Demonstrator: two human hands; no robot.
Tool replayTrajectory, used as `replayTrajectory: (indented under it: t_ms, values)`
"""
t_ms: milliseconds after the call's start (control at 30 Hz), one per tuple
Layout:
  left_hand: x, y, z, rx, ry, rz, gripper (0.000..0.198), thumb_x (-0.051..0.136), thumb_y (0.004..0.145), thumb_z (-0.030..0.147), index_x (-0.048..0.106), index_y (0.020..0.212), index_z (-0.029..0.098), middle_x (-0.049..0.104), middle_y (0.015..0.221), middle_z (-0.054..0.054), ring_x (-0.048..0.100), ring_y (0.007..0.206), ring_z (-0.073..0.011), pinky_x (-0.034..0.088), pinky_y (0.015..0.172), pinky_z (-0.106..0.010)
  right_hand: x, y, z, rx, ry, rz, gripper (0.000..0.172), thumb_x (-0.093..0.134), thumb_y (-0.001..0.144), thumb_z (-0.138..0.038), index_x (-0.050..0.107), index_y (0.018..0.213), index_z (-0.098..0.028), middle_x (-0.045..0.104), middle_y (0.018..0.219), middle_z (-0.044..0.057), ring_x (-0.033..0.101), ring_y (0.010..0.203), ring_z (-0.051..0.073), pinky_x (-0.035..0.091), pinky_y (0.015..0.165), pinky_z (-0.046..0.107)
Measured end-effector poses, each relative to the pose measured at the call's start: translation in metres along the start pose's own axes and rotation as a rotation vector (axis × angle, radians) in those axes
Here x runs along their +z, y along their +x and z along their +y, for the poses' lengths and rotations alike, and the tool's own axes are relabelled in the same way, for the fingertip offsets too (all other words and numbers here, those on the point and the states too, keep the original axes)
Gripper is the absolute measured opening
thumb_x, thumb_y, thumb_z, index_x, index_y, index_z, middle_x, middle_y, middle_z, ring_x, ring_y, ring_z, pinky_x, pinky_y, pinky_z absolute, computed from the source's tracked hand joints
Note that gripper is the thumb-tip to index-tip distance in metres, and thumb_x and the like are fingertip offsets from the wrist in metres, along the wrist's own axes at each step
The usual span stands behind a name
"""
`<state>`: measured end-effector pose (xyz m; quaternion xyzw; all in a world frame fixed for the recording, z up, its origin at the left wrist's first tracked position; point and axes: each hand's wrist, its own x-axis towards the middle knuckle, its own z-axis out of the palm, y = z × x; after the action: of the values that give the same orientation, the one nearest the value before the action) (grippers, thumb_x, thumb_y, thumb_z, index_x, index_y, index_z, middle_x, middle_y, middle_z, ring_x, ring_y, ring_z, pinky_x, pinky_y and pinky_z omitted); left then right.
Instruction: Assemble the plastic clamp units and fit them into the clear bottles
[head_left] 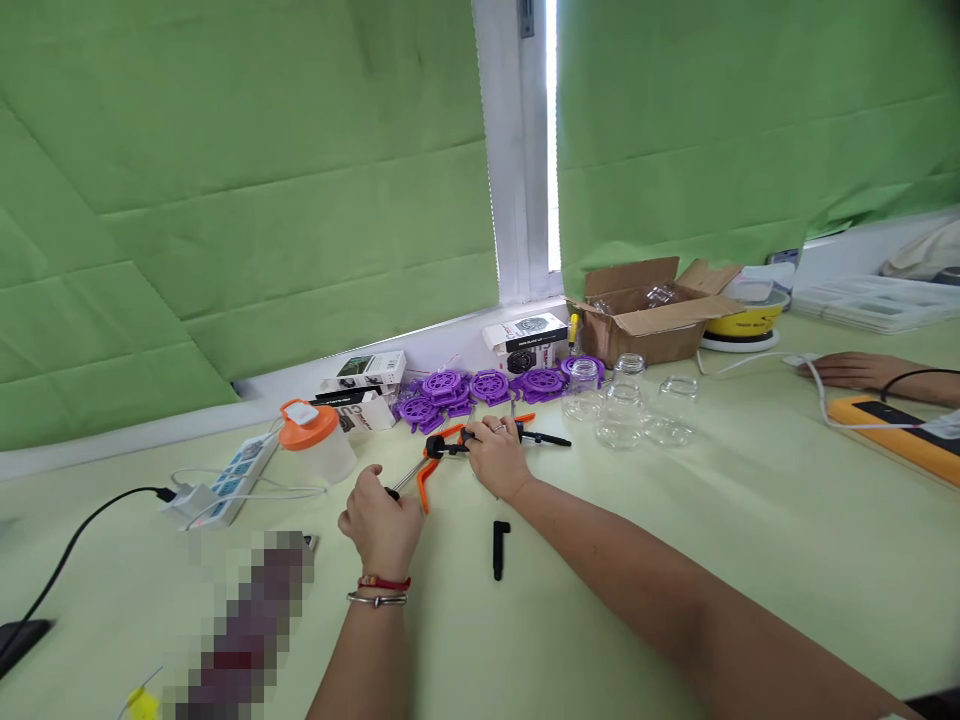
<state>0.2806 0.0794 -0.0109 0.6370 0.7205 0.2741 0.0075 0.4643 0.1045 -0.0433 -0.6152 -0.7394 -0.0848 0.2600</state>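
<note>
My left hand is closed around the dark handle of a screwdriver, its thin metal shaft pointing up and right. The shaft meets a black and orange plastic assembly with splayed orange arms. Over the middle of that assembly, my right hand grips it with curled fingers, hiding part of it. A black rod sticks out to the right of these fingers. Nearer to me on the table lies a small black L-shaped piece, apart from both hands.
Behind are purple wheel-shaped parts, glass jars and an open cardboard box. Left stand an orange-lidded cup and a power strip with cables. Another person's hand rests at right near an orange device.
</note>
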Motion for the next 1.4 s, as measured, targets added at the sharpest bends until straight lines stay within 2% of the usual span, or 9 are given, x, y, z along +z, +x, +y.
replayTrajectory:
  t_ms: [333, 500, 567, 667, 833, 967, 1133, 1233, 1400]
  values:
    - [0.013, 0.014, -0.021, -0.088, 0.084, -0.216, 0.042, 0.046, 0.075, 0.027, 0.049, 0.116, 0.017, 0.057, 0.121, -0.021, 0.055, 0.106, -0.0388, 0.038, 0.083, -0.056, 0.007, 0.001, 0.007, -0.009, -0.079, -0.126, 0.028, 0.046, 0.085, -0.019, 0.074, 0.087, -0.017, 0.052, 0.13, 0.009, 0.035, 0.118, 0.029, 0.011, 0.103, 0.048]
    - [0.019, 0.015, -0.024, -0.065, 0.123, -0.267, 0.037, 0.043, 0.078, 0.031, 0.055, 0.111, 0.02, 0.06, 0.116, -0.018, 0.056, 0.104, -0.0396, 0.039, 0.081, -0.056, -0.007, -0.002, -0.025, -0.163, -0.034, -0.059, 0.031, 0.041, 0.089, -0.02, 0.066, 0.106, -0.019, 0.06, 0.114, 0.011, 0.043, 0.109, 0.027, 0.019, 0.099, 0.047]
    - [0.021, 0.016, -0.026, -0.066, 0.126, -0.263, 0.04, 0.041, 0.08, 0.036, 0.054, 0.114, 0.019, 0.061, 0.116, -0.019, 0.055, 0.106, -0.0408, 0.039, 0.081, -0.056, -0.008, -0.005, -0.042, -0.334, 0.002, -0.148, 0.031, 0.042, 0.089, -0.023, 0.064, 0.11, -0.022, 0.064, 0.1, 0.01, 0.048, 0.1, 0.025, 0.025, 0.094, 0.044]
    - [0.023, 0.019, -0.03, -0.067, 0.115, -0.268, 0.041, 0.04, 0.082, 0.041, 0.056, 0.111, 0.018, 0.062, 0.112, -0.02, 0.058, 0.102, -0.0396, 0.042, 0.077, -0.051, -0.003, -0.01, -0.062, -0.392, 0.026, -0.291, 0.024, 0.048, 0.087, -0.027, 0.069, 0.094, -0.019, 0.066, 0.087, 0.01, 0.053, 0.092, 0.026, 0.032, 0.086, 0.042]
    - [0.023, 0.021, -0.034, -0.055, 0.057, -0.267, 0.03, 0.041, 0.083, 0.038, 0.061, 0.088, 0.016, 0.066, 0.094, -0.019, 0.064, 0.086, -0.0333, 0.046, 0.067, -0.039, -0.001, -0.01, -0.062, -0.054, 0.221, -0.395, 0.011, 0.06, 0.074, -0.014, 0.07, 0.076, -0.013, 0.069, 0.086, 0.013, 0.06, 0.087, 0.026, 0.04, 0.077, 0.036]
    - [0.016, 0.021, -0.03, -0.056, -0.006, -0.16, 0.031, 0.039, 0.086, 0.036, 0.056, 0.096, 0.012, 0.063, 0.096, -0.022, 0.063, 0.087, -0.0331, 0.046, 0.068, -0.04, -0.017, -0.008, -0.039, 0.129, 0.36, -0.327, 0.015, 0.057, 0.077, -0.017, 0.069, 0.086, -0.016, 0.07, 0.088, 0.008, 0.063, 0.082, 0.02, 0.044, 0.069, 0.029]
    - [0.009, 0.011, -0.014, 0.133, -0.266, -0.071, 0.029, 0.043, 0.086, 0.034, 0.048, 0.11, 0.018, 0.058, 0.103, -0.012, 0.058, 0.096, -0.0253, 0.047, 0.078, -0.037, -0.048, -0.02, 0.006, 0.628, 1.329, -0.158, 0.035, 0.066, 0.071, -0.021, 0.058, 0.105, -0.015, 0.066, 0.077, 0.003, 0.056, 0.059, 0.01, 0.043, 0.056, 0.024]
    - [0.008, -0.005, 0.001, 0.246, -0.595, -0.234, 0.026, 0.044, 0.086, 0.037, 0.048, 0.107, 0.022, 0.056, 0.084, -0.002, 0.056, 0.073, -0.0172, 0.049, 0.065, -0.031, -0.064, -0.038, 0.031, 0.723, 1.629, -0.101, 0.032, 0.071, 0.069, -0.028, 0.06, 0.096, -0.015, 0.066, 0.078, 0.004, 0.052, 0.057, 0.008, 0.041, 0.056, 0.024]
    - [0.009, -0.032, 0.022, 0.328, -0.717, -0.457, 0.025, 0.045, 0.086, 0.035, 0.049, 0.107, 0.023, 0.052, 0.08, 0.001, 0.052, 0.068, -0.0139, 0.047, 0.064, -0.029, -0.07, -0.068, 0.045, 0.731, 1.63, -0.122, 0.039, 0.077, 0.063, -0.036, 0.065, 0.094, -0.015, 0.066, 0.079, 0.005, 0.051, 0.058, 0.009, 0.039, 0.056, 0.026]
